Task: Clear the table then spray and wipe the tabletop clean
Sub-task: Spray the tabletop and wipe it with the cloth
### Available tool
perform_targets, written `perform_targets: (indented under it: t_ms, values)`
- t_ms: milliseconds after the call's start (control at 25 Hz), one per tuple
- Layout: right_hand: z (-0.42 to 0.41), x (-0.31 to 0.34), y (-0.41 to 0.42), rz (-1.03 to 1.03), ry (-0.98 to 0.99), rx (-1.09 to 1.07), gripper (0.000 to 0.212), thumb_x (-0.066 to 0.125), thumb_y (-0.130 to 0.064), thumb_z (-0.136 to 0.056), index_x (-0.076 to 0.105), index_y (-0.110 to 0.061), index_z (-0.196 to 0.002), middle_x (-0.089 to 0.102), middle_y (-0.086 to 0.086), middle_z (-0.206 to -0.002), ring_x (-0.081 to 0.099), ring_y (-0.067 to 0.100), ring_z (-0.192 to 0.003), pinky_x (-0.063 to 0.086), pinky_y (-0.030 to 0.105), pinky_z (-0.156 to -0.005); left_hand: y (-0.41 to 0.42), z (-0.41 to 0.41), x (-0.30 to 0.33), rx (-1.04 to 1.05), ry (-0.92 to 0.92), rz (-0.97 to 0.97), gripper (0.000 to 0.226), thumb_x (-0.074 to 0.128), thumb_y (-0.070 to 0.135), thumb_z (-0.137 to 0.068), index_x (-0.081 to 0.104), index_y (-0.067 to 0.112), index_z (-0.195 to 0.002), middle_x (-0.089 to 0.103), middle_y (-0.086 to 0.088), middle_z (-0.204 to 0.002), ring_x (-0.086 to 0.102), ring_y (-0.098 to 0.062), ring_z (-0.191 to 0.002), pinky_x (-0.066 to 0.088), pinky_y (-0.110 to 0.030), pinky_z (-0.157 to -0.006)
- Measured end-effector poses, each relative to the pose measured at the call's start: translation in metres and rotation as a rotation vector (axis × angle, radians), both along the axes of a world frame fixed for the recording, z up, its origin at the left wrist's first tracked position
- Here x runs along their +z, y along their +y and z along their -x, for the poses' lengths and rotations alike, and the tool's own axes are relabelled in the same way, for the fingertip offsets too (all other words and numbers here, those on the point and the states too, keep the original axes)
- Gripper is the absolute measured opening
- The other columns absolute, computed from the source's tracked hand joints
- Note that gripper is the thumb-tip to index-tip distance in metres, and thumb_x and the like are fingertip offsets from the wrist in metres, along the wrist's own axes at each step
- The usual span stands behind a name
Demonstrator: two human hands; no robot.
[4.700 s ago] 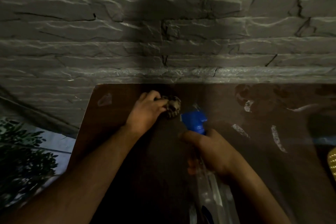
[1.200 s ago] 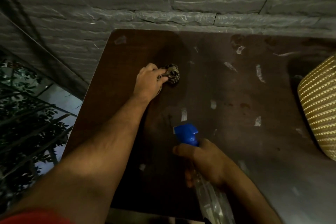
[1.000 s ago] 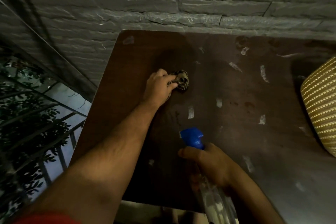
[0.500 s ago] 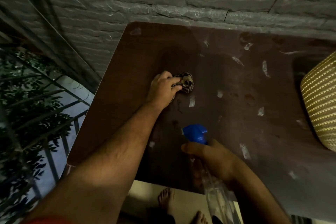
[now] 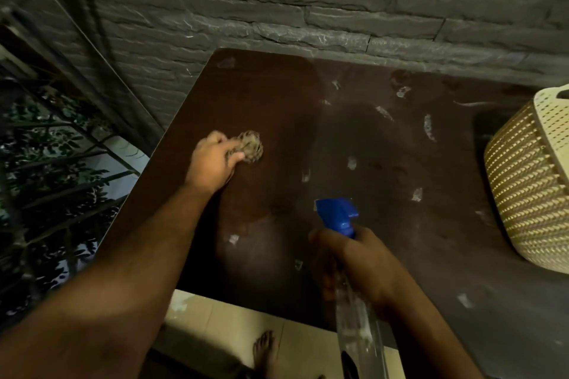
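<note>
Left hand grip pinched a balled patterned cloth on the brown tabletop; right hand grip wrapped the blue-headed spray bottle. Wiping step underway; next probably spraying the remaining pale smears, then wiping toward the wicker basket.

Left hand drags the cloth off the far edge, back toward the near-left part of the surface, away from the wall. Right hand pulls the spray bottle back too, now close to the near edge. The basket comes into sight at the right edge, and a bare foot shows below on the floor.
</note>
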State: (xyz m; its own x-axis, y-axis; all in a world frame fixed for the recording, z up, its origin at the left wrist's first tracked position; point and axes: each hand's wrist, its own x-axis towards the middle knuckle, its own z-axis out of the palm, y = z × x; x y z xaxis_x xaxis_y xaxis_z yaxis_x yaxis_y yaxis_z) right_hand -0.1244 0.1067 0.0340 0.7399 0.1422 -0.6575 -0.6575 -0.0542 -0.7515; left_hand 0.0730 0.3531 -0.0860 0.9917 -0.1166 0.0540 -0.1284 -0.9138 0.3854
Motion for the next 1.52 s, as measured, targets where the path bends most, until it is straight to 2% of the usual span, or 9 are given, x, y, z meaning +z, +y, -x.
perform_targets:
  t_ms: [160, 280, 360, 480, 720, 920, 1160, 1360, 1520]
  values:
    - [0.01, -0.007, 0.002, -0.01, 0.013, -0.037, 0.027, 0.065, -0.025, -0.085, 0.056, -0.002, -0.096, 0.059, 0.01, -0.059, 0.058, 0.02, -0.047, 0.05, 0.026, -0.047, -0.077, 0.023, 0.003, -0.228, 0.041, 0.005, 0.03, 0.063, 0.031, -0.088, 0.067, 0.023, -0.117, 0.053, -0.003, -0.111, 0.051, -0.023, -0.101, 0.04, -0.03, -0.089]
    - [0.015, -0.009, 0.001, -0.004, 0.003, 0.021, 0.023, 0.064, -0.03, -0.085, 0.06, -0.008, -0.091, 0.061, 0.006, -0.06, 0.06, 0.022, -0.054, 0.055, 0.038, -0.058, -0.027, 0.081, -0.005, -0.501, -0.018, 0.059, 0.029, 0.062, 0.034, -0.084, 0.068, 0.024, -0.111, 0.051, 0.003, -0.102, 0.05, -0.018, -0.094, 0.04, -0.029, -0.081]
    - [0.017, -0.012, 0.004, 0.047, -0.033, 0.043, 0.02, 0.065, -0.033, -0.084, 0.063, -0.014, -0.089, 0.063, 0.003, -0.061, 0.061, 0.022, -0.059, 0.055, 0.048, -0.072, 0.0, 0.075, -0.004, -0.431, -0.044, 0.062, 0.027, 0.065, 0.029, -0.085, 0.069, 0.021, -0.11, 0.054, -0.001, -0.101, 0.053, -0.023, -0.094, 0.045, -0.033, -0.081]
    - [0.016, -0.018, 0.014, 0.059, -0.073, 0.024, 0.018, 0.065, -0.033, -0.084, 0.063, -0.016, -0.088, 0.063, 0.004, -0.062, 0.061, 0.023, -0.059, 0.055, 0.048, -0.073, -0.03, 0.036, 0.002, -0.114, -0.013, 0.044, 0.027, 0.067, 0.025, -0.087, 0.069, 0.017, -0.113, 0.055, -0.007, -0.106, 0.052, -0.027, -0.099, 0.044, -0.039, -0.089]
    - [0.017, -0.019, 0.027, 0.047, -0.043, -0.044, 0.019, 0.066, -0.029, -0.084, 0.063, -0.012, -0.091, 0.061, 0.01, -0.065, 0.06, 0.028, -0.061, 0.055, 0.049, -0.067, 0.01, 0.132, -0.001, -0.518, 0.023, 0.094, 0.031, 0.056, 0.041, -0.085, 0.07, 0.023, -0.107, 0.052, 0.003, -0.103, 0.047, -0.014, -0.096, 0.039, -0.027, -0.082]
    - [0.024, -0.017, 0.04, 0.032, -0.069, -0.095, 0.014, 0.067, -0.027, -0.083, 0.06, -0.016, -0.087, 0.059, 0.006, -0.063, 0.058, 0.024, -0.059, 0.053, 0.044, -0.064, 0.002, 0.047, 0.01, -0.136, 0.025, 0.091, 0.029, 0.069, 0.022, -0.086, 0.069, 0.008, -0.112, 0.056, -0.01, -0.105, 0.056, -0.028, -0.1, 0.045, -0.035, -0.088]
    - [0.035, -0.006, 0.048, -0.013, -0.059, -0.081, 0.016, 0.064, -0.027, -0.086, 0.06, -0.013, -0.091, 0.061, 0.002, -0.058, 0.059, 0.019, -0.05, 0.05, 0.028, -0.048, 0.017, 0.164, 0.001, -0.587, 0.07, 0.107, 0.029, 0.061, 0.036, -0.083, 0.068, 0.027, -0.109, 0.052, 0.003, -0.104, 0.047, -0.013, -0.094, 0.038, -0.024, -0.081]
    - [0.043, -0.007, 0.055, -0.028, -0.032, -0.082, 0.019, 0.064, -0.025, -0.087, 0.057, -0.011, -0.097, 0.059, 0.007, -0.061, 0.057, 0.018, -0.045, 0.048, 0.025, -0.042, 0.009, 0.083, 0.005, -0.205, 0.013, 0.103, 0.019, 0.067, 0.021, -0.087, 0.069, 0.01, -0.102, 0.053, -0.009, -0.097, 0.058, -0.029, -0.084, 0.051, -0.041, -0.076]
    - [0.049, -0.01, 0.059, -0.029, -0.011, -0.044, 0.018, 0.062, -0.024, -0.089, 0.058, -0.01, -0.099, 0.059, 0.009, -0.063, 0.058, 0.018, -0.046, 0.049, 0.026, -0.044, -0.014, 0.141, 0.002, -0.324, 0.04, 0.206, 0.013, 0.063, 0.035, -0.084, 0.059, 0.029, -0.095, 0.048, 0.009, -0.092, 0.053, -0.009, -0.078, 0.045, -0.022, -0.064]
